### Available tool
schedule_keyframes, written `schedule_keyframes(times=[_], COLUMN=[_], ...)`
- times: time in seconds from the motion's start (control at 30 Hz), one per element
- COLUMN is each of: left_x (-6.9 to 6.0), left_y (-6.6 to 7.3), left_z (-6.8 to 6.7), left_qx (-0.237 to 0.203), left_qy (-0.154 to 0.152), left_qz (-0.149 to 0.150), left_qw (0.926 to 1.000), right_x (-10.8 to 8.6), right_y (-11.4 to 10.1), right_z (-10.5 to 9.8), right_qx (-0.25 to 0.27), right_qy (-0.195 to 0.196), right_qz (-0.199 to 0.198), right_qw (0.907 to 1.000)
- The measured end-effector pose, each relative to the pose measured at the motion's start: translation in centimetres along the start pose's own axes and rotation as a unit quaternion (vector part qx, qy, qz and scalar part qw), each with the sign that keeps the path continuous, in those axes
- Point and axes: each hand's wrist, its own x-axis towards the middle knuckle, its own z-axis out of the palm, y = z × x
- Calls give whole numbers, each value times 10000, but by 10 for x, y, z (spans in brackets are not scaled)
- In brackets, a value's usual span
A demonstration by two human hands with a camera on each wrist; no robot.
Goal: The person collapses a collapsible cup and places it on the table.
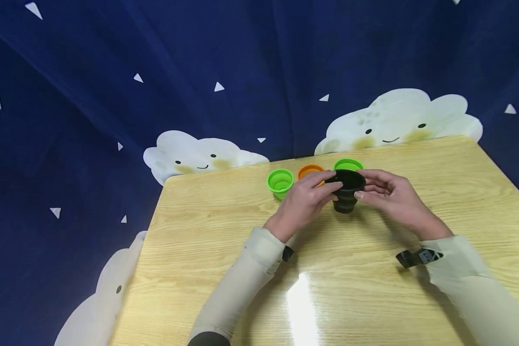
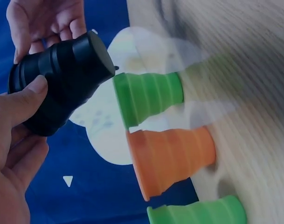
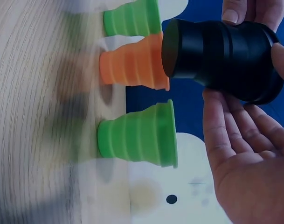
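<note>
Both hands hold a black collapsible cup [image 1: 345,203] just above the table, its ringed wall narrowing toward the base. My left hand [image 1: 302,202] grips the cup's left side, with the thumb across its wall in the left wrist view. On the other side, my right hand [image 1: 398,201] holds it between thumb and fingers near the rim. Behind the black cup stand a green cup [image 1: 280,181] at left, an orange cup [image 1: 310,169] in the middle and another green cup [image 1: 348,164] at right. The hands and black cup partly hide the last two.
The cups stand near the far edge of a light wooden table [image 1: 199,240]. A dark blue curtain [image 1: 242,57] with white clouds and triangles hangs behind and to the left. A bright glare streak lies on the tabletop between the forearms.
</note>
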Motion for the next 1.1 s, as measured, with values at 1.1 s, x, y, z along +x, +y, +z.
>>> schedule_keyframes(times=[1.1], left_x=[-9], left_y=[-6], left_z=[-13], left_qx=[-60], left_qy=[-13], left_qz=[137], left_qw=[9999], right_x=[5], right_y=[-15], right_z=[19], right_qx=[-2967], right_qy=[677], right_qz=[-3946], right_qw=[8670])
